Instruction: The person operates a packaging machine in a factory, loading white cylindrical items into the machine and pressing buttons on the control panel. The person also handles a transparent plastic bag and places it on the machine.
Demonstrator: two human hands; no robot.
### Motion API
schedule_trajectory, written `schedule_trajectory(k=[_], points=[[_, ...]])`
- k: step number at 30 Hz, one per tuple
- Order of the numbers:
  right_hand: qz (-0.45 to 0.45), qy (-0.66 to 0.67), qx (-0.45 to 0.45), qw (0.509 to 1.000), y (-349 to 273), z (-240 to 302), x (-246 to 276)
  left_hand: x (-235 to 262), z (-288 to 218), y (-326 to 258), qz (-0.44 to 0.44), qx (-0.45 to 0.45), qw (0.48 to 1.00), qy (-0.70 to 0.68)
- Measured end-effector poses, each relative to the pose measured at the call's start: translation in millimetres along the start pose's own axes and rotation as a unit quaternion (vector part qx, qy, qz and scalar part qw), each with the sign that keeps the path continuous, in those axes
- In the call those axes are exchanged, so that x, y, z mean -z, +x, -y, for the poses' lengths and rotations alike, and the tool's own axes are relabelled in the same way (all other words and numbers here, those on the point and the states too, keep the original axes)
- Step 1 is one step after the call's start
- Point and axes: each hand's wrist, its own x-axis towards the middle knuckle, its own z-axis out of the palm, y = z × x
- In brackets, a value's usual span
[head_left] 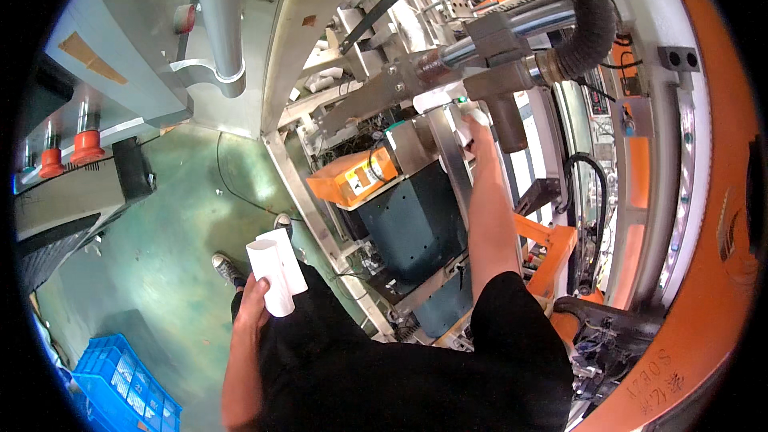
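Observation:
My left hand [254, 302] is closed around smooth white hollow-looking pieces [276, 272], at least two side by side, held upright over my lap. Their exact kind is not clear. My right arm stretches forward into the machine, and my right hand [474, 134] is up by its metal frame. Its fingers are bent around a small white piece [479, 117], partly hidden by the hand. Just left of it, another white piece [438, 98] lies under a thick metal bar [384, 90].
An orange box [352, 179] and a dark panel [416, 220] sit below my right hand. A ribbed black hose [590, 20] curves overhead. Red push buttons [87, 146] are on the left cabinet. A blue crate [128, 382] stands on the green floor, where a cable [232, 189] lies.

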Motion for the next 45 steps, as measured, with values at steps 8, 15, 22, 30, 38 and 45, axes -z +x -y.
schedule_trajectory(k=[8, 15, 22, 30, 38, 45], points=[[0.004, -0.135, -0.057, 0.989, -56.6, 15.7, -0.7, -4.7, -13.2, -0.1, 0.009, 0.005, 1.0, 0.003], [-0.032, -0.104, -0.006, 0.994, 0.2, -11.3, -26.7, -2.0, -17.3, -10.5, -0.036, 0.014, 0.999, 0.02], [0.031, 0.051, 0.068, 0.996, 29.0, -39.9, -29.5, -2.0, -6.0, -4.1, -0.042, 0.011, 0.999, -0.003], [-0.026, 0.14, 0.044, 0.989, -47.7, 27.2, -43.4, 10.4, 9.1, 4.7, -0.031, -0.005, 1.0, 0.0], [-0.02, 0.024, 0.321, 0.946, -172.3, -56.6, -61.7, -6.6, -14.8, -34.8, -0.057, -0.02, 0.998, 0.031], [0.265, 0.028, 0.229, 0.936, -376.7, -157.2, -198.0, 51.8, -25.2, -75.0, 0.042, -0.141, 0.987, -0.061]])
